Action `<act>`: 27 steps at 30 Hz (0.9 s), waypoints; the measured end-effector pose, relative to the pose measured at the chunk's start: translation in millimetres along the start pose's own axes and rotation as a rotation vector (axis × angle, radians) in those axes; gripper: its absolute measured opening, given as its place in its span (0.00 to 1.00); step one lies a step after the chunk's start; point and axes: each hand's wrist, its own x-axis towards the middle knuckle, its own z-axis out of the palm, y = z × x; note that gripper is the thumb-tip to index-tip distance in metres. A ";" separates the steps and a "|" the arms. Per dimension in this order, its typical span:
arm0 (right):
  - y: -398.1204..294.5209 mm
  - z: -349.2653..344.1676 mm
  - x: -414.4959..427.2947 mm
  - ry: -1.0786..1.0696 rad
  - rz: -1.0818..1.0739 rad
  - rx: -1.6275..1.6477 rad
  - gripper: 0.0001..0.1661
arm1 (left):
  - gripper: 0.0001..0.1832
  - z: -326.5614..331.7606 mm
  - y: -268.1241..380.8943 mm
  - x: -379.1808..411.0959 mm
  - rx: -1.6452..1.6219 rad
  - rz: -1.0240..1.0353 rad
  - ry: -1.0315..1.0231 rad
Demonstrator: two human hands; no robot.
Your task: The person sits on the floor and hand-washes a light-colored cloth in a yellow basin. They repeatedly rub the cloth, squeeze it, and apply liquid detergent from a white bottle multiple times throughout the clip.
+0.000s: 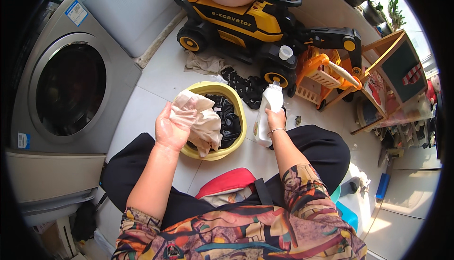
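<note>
My left hand (172, 128), wet and palm up, holds one end of a pale pinkish cloth garment (204, 121). The rest of that garment hangs into a yellow plastic basin (242, 132). Dark wet clothing (228, 121) with a small white label lies in the basin beneath it. To the right of the basin, my right hand (276, 120) grips a white plastic bottle (270, 98) around its body. The bottle is uncapped and leans slightly, mouth away from me. A white cap (285, 52) rests on the front fender of a ride-on toy excavator (236, 20).
A purple basin (232, 0) with beige cloth sits on the toy. Black printed cloth (244, 86) and a greyish cloth (203, 63) lie on the floor. At left stands a front-loading washing machine (71, 86); at right, an orange toy cart (315, 79) and a wooden easel (397, 68).
</note>
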 end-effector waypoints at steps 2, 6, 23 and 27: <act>-2.6 9.4 -14.2 0.055 -0.016 0.020 0.22 | 0.25 -0.3 2.1 -2.2 -0.013 0.000 0.008; 27.4 12.3 -26.5 0.104 0.049 -0.075 0.23 | 0.25 7.3 -0.9 -1.1 0.003 -0.016 0.010; -14.6 6.5 -121.4 -0.816 0.558 -0.401 0.39 | 0.23 21.9 -3.4 -6.7 0.164 -0.081 -0.036; -77.9 16.6 -122.7 -0.584 -0.307 -0.346 0.30 | 0.22 27.4 -1.8 -11.4 0.212 -0.105 -0.042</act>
